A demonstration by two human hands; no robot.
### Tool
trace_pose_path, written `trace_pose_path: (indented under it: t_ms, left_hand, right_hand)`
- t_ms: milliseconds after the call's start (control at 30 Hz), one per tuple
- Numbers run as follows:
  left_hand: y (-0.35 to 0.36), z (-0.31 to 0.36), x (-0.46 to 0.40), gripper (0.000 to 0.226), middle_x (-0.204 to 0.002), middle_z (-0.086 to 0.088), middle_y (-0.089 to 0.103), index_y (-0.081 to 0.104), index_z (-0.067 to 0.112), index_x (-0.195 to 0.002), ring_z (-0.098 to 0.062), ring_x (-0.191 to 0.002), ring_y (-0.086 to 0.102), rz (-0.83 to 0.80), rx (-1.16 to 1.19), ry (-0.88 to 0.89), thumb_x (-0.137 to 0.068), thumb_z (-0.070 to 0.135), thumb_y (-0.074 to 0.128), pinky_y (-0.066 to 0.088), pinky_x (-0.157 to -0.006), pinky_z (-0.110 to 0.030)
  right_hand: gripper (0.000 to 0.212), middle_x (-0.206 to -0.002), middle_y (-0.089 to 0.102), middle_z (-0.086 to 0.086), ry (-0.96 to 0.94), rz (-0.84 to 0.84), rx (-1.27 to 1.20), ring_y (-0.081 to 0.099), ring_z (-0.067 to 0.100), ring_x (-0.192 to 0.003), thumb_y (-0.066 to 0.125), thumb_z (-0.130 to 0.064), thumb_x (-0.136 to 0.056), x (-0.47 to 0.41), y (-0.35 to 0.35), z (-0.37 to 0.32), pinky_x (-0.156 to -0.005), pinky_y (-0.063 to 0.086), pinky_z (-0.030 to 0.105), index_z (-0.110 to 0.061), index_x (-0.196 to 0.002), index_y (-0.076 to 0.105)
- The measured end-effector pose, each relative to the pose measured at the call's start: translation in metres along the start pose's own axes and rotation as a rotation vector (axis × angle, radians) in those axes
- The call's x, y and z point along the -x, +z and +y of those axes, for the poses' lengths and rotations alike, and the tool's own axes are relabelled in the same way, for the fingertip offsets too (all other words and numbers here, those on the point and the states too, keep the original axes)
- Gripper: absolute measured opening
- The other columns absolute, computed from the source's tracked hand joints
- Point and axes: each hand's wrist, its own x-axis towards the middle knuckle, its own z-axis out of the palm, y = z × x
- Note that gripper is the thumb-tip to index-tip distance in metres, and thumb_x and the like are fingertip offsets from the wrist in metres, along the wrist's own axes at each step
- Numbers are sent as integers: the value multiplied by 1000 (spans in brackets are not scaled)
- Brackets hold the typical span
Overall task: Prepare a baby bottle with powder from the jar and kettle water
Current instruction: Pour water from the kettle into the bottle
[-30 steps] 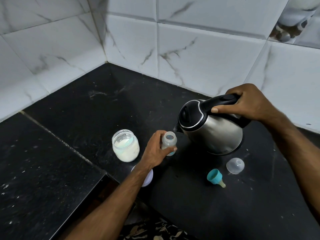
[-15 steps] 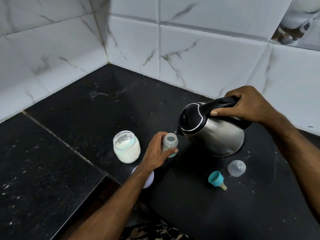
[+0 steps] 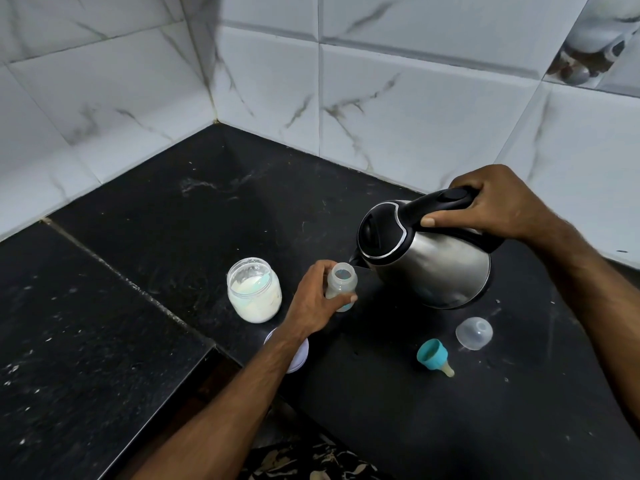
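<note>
My left hand (image 3: 313,301) grips a small clear baby bottle (image 3: 342,280) that stands open on the black counter. My right hand (image 3: 498,202) holds the black handle of a steel kettle (image 3: 429,258), tilted left so its spout sits at the bottle's mouth. An open glass jar (image 3: 254,289) of white powder, with a pale blue scoop inside, stands left of the bottle. The teal ring with its teat (image 3: 434,356) lies on its side at the front right, beside the clear dome cap (image 3: 473,332).
The jar's white lid (image 3: 300,355) lies half hidden under my left forearm. The black stone counter (image 3: 173,209) meets white marbled wall tiles (image 3: 398,109) in a corner behind. The counter's front edge steps inward near my left arm.
The kettle has tipped further toward the bottle, bringing its spout down to the bottle's mouth. My left hand keeps its hold on the bottle in the same spot.
</note>
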Motion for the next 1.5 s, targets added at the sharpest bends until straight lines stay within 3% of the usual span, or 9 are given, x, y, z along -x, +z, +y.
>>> trace_pose_path:
  t_ms: [233,400,767,900,1000,1267,1500]
  left_hand:
    - [0,1,1,57,-114,7,60,51,28,-115,-10,-106,60,2,4,6,-69,37,85,52,-94,-42]
    - [0,1,1,58,-115,7,60,51,29,-115,-10,-107,59,3,9,8,-68,40,84,52,-94,-42]
    - [0,1,0,58,-117,7,59,51,27,-117,-10,-110,58,-2,8,3,-70,34,85,51,-97,-41]
    - [1,0,0,60,-118,7,59,51,27,-118,-11,-110,58,-3,6,9,-70,38,84,50,-97,-42]
    - [1,0,0,59,-117,7,59,51,27,-118,-10,-109,58,-4,3,7,-70,36,85,50,-97,-42]
    - [1,1,0,60,-116,6,60,51,27,-118,-10,-108,58,-3,-4,7,-70,37,85,51,-96,-41]
    - [1,1,1,60,-116,7,61,51,29,-116,-10,-108,59,3,6,2,-67,39,85,51,-95,-41]
  right_hand:
    - [70,-50,48,12,11,-8,9,37,14,-49,79,-74,-51,-2,2,-2,-54,31,31,-9,-53,54]
    - [55,-51,51,9,21,-16,-8,40,13,-50,76,-64,-52,-2,2,-6,-55,32,31,-12,-54,59]
    - [65,-55,55,14,4,-18,-1,45,16,-53,78,-71,-51,-4,0,-7,-56,35,31,-9,-59,62]
    - [57,-51,53,8,6,-15,-8,41,11,-49,76,-66,-53,-4,-2,-9,-55,33,30,-11,-56,61]
    - [67,-53,55,11,2,-16,2,44,14,-51,78,-75,-50,-5,-3,-8,-55,35,30,-10,-58,62]
    - [69,-57,59,13,-11,-16,19,54,31,-59,73,-76,-48,-5,-5,-9,-56,42,36,-9,-62,65]
    - [68,-56,59,11,1,-23,1,53,26,-55,71,-78,-47,-5,-7,-9,-55,40,33,-12,-62,66]
